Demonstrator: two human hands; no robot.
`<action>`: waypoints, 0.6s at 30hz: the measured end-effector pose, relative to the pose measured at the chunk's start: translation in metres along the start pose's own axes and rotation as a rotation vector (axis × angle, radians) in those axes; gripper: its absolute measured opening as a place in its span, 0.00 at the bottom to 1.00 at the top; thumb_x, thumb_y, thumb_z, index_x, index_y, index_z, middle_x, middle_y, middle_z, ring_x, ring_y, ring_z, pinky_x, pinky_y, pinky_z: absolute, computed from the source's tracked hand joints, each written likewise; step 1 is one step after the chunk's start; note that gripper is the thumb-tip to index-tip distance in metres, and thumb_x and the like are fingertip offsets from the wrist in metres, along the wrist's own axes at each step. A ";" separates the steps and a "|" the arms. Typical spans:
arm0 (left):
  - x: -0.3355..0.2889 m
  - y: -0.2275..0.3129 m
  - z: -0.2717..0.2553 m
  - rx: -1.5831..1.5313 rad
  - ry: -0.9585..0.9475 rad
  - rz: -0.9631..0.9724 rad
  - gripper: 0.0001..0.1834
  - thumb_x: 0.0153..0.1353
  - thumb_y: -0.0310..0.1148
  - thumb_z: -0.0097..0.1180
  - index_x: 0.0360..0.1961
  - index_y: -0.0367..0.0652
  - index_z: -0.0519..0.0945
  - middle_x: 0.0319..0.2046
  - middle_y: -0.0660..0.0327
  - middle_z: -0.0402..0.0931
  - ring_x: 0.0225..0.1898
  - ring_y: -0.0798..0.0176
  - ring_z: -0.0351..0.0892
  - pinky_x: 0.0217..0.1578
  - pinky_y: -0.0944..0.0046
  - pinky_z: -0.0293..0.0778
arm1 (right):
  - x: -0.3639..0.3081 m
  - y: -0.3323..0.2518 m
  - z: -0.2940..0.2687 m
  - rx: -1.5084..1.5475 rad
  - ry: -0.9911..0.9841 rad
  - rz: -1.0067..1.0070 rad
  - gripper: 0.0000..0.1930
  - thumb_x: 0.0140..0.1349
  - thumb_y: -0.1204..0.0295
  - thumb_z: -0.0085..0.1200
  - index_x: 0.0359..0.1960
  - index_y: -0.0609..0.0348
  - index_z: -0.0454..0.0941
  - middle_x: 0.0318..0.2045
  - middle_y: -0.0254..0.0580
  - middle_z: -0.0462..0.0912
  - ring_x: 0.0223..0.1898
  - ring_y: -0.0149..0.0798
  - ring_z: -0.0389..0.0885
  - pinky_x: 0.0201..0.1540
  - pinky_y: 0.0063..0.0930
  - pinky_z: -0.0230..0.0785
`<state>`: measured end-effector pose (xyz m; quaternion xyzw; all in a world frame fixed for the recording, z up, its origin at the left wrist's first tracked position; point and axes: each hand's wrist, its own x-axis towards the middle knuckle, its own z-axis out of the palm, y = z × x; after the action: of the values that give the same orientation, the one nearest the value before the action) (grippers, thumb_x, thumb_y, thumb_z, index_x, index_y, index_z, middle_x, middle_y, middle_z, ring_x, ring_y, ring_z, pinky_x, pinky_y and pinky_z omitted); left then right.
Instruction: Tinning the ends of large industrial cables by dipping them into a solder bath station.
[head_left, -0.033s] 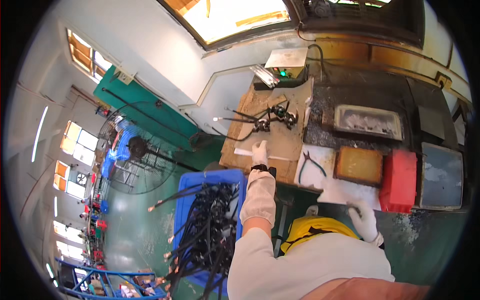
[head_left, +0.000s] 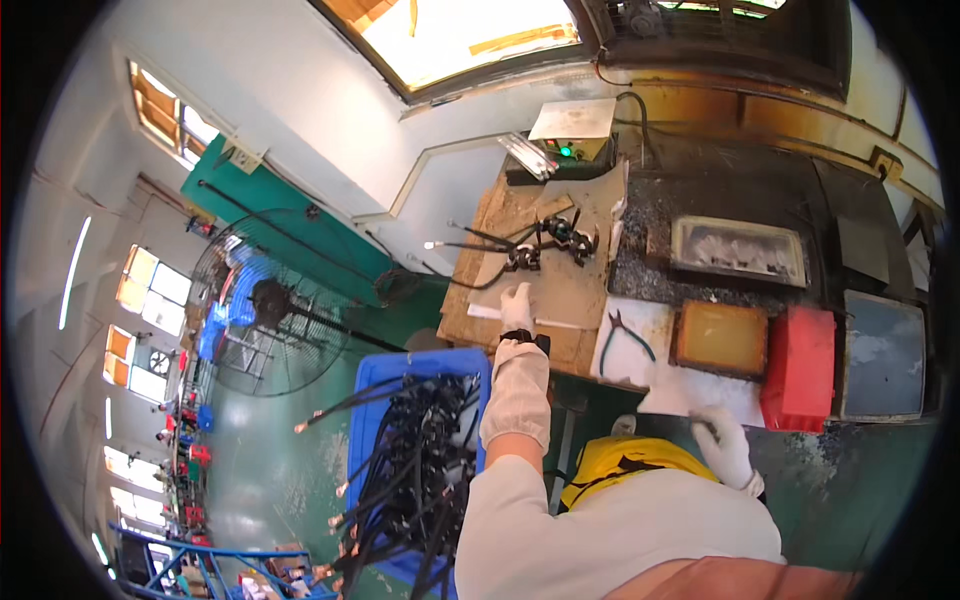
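Note:
My left hand, in a white glove, reaches out and lies flat on the wooden bench. It rests on a pale sheet just below a bundle of black cables with metal ends and holds nothing. My right hand, also gloved, sits near the bench's front edge on a white sheet. Its fingers are curled, and whether they pinch something thin I cannot tell. A yellow object lies below, between my arms.
Green-handled pliers lie between my hands. To the right are a yellowish tray, a red box and a metal tray. A blue crate of black cables stands at the left, by a floor fan.

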<state>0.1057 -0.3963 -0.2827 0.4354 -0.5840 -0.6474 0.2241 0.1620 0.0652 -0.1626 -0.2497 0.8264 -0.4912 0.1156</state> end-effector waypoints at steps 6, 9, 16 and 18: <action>0.066 -0.001 -0.007 0.601 0.264 -0.014 0.46 0.45 0.48 0.60 0.64 0.43 0.56 0.55 0.42 0.64 0.54 0.45 0.68 0.51 0.51 0.66 | 0.011 -0.026 0.020 -0.049 0.030 0.099 0.10 0.53 0.79 0.52 0.38 0.61 0.77 0.34 0.49 0.79 0.36 0.49 0.78 0.38 0.32 0.71; 0.072 0.012 -0.002 0.929 0.108 0.037 0.35 0.48 0.44 0.57 0.59 0.49 0.63 0.53 0.45 0.65 0.53 0.40 0.67 0.52 0.50 0.66 | 0.007 -0.026 0.017 -0.105 0.093 0.196 0.09 0.53 0.79 0.52 0.37 0.61 0.77 0.34 0.50 0.79 0.35 0.50 0.78 0.37 0.33 0.72; 0.084 0.016 -0.028 1.052 -0.099 0.369 0.17 0.54 0.41 0.53 0.41 0.41 0.74 0.39 0.46 0.75 0.44 0.44 0.74 0.46 0.53 0.69 | 0.007 -0.037 0.031 -0.081 0.057 0.251 0.09 0.53 0.78 0.52 0.37 0.62 0.77 0.34 0.50 0.78 0.35 0.50 0.78 0.38 0.34 0.72; 0.082 0.022 -0.034 0.937 -0.081 0.485 0.15 0.55 0.40 0.53 0.37 0.39 0.74 0.36 0.46 0.76 0.41 0.44 0.74 0.42 0.53 0.69 | 0.014 -0.040 0.036 -0.087 0.029 0.232 0.09 0.53 0.77 0.52 0.37 0.62 0.77 0.34 0.49 0.78 0.35 0.50 0.78 0.38 0.34 0.72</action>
<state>0.0867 -0.4856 -0.2849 0.3160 -0.9029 -0.2628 0.1259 0.1780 0.0152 -0.1447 -0.1501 0.8719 -0.4417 0.1489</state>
